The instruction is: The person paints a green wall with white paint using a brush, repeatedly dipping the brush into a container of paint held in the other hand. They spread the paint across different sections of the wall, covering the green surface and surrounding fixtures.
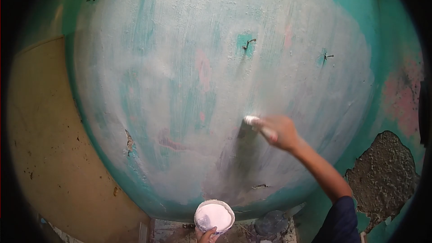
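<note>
My right hand (280, 131) is closed around a paintbrush (253, 120), whose white bristles are against or very near the wall (180, 85), right of its middle. The wall is green with streaky whitish paint over much of it. At the bottom centre my left hand (207, 236) grips a round bucket (215, 216) of white paint by its near rim, the thumb showing over the edge. The rest of that hand is cut off by the frame.
Two bent metal hooks or nails (248, 44) (327, 57) stick out of the wall. A tan panel (58, 130) stands at the left. Broken plaster (382, 175) shows at the right. A dark round object (271, 223) lies on the floor beyond the bucket's right.
</note>
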{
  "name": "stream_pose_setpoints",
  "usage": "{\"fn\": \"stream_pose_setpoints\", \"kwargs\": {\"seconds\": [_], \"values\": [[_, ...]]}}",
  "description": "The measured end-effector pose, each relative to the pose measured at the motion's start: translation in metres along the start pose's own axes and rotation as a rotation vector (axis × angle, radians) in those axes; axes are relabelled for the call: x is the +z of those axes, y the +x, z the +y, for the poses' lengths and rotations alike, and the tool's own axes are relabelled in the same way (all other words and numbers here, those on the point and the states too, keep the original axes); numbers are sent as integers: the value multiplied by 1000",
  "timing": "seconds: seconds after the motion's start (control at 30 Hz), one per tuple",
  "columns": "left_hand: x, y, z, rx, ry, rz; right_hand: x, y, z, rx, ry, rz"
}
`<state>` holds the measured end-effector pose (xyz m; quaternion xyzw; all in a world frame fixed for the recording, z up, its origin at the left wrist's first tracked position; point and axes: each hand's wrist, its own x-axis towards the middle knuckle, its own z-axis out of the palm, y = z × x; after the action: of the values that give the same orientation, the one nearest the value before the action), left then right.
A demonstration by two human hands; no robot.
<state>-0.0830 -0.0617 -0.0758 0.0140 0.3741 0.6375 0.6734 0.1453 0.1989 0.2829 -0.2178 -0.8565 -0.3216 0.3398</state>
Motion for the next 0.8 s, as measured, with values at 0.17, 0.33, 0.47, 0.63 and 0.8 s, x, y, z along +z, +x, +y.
{"fn": "stream_pose_setpoints", "kwargs": {"seconds": [0.17, 0.33, 0.47, 0.63, 0.8], "values": [[2, 16, 6, 16, 5, -35, -73, 110, 85, 139, 177, 29], [11, 28, 14, 43, 3, -55, -132, 221, 131, 179, -17, 288], [13, 30, 17, 53, -2, -59, -111, 208, 112, -10, -376, 352], [12, 25, 9, 44, -23, -57, -33, 99, 48, -194, -377, 267], [7, 13, 5, 35, -21, -50, -28, 69, 10, -136, -159, -10]]}}
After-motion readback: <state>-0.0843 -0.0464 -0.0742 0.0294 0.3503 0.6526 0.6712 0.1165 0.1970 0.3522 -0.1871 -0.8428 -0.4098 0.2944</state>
